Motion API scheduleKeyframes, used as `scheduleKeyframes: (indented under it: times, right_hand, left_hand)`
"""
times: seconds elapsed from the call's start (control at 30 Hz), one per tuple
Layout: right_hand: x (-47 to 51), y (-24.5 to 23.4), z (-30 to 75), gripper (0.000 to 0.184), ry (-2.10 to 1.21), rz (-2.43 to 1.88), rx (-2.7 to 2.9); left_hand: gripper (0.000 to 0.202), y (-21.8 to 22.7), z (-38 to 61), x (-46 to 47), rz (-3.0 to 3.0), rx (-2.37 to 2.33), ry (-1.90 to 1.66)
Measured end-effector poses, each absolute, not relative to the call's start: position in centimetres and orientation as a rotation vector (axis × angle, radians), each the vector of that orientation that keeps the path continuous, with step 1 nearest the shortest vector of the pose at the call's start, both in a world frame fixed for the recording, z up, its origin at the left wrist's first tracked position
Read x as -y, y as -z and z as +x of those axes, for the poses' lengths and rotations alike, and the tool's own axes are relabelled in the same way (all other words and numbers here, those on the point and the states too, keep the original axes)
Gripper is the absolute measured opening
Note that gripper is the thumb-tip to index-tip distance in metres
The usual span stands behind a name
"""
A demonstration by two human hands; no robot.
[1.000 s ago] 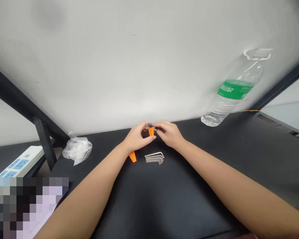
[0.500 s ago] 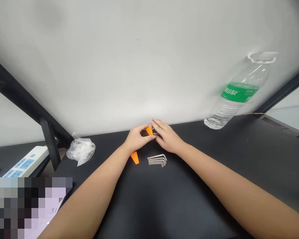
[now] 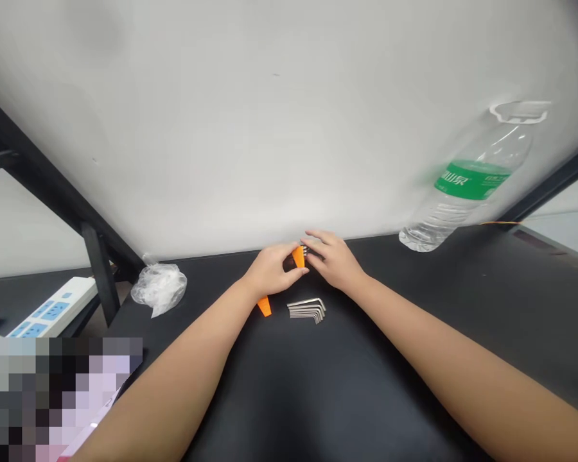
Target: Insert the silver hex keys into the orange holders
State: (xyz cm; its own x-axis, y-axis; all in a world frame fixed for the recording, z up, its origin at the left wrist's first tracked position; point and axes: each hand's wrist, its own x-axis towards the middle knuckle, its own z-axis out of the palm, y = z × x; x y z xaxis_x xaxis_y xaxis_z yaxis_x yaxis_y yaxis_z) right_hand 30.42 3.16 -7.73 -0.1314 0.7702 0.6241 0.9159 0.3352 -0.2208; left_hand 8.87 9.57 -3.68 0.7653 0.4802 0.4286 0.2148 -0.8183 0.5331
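My left hand (image 3: 271, 273) is curled around a small orange holder (image 3: 298, 256) near the back of the black table, thumb and fingers pinching it. My right hand (image 3: 334, 260) meets it from the right, fingers pressed on the metal ends of hex keys sticking out of the holder. A second orange piece (image 3: 264, 306) lies on the table under my left wrist. A fanned stack of several L-shaped silver hex keys (image 3: 308, 310) rests just in front of both hands, untouched.
A clear water bottle (image 3: 467, 183) with a green label stands at the back right against the white wall. A crumpled plastic bag (image 3: 159, 287) lies at the left. A white power strip (image 3: 45, 308) sits beyond the table's left edge, past a black frame post (image 3: 96, 269).
Both hands stayed together on the orange holder; my right fingers shifted over its metal ends. The view drifted slightly, so everything sits a little further right.
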Motion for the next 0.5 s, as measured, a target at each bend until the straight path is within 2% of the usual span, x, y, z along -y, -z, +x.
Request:
scheduleKeyframes:
  times: [0.13, 0.3, 0.5]
  right_hand:
    - [-3.1, 7.9, 32.0, 0.040, 0.267, -1.531, 1.861]
    - [-3.3, 8.0, 34.6, 0.018, 0.041, -1.718, 1.793]
    - [-3.6, 8.1, 34.9, 0.018, -0.156, -1.771, 1.836]
  left_hand:
    - [0.035, 4.0, 8.6, -10.1, 2.528, -0.563, -0.768]
    - [0.046, 5.1, 7.9, -11.8, 2.516, -0.802, -0.814]
    - [0.044, 5.5, 7.7, -12.5, 2.500, -0.826, -0.885]
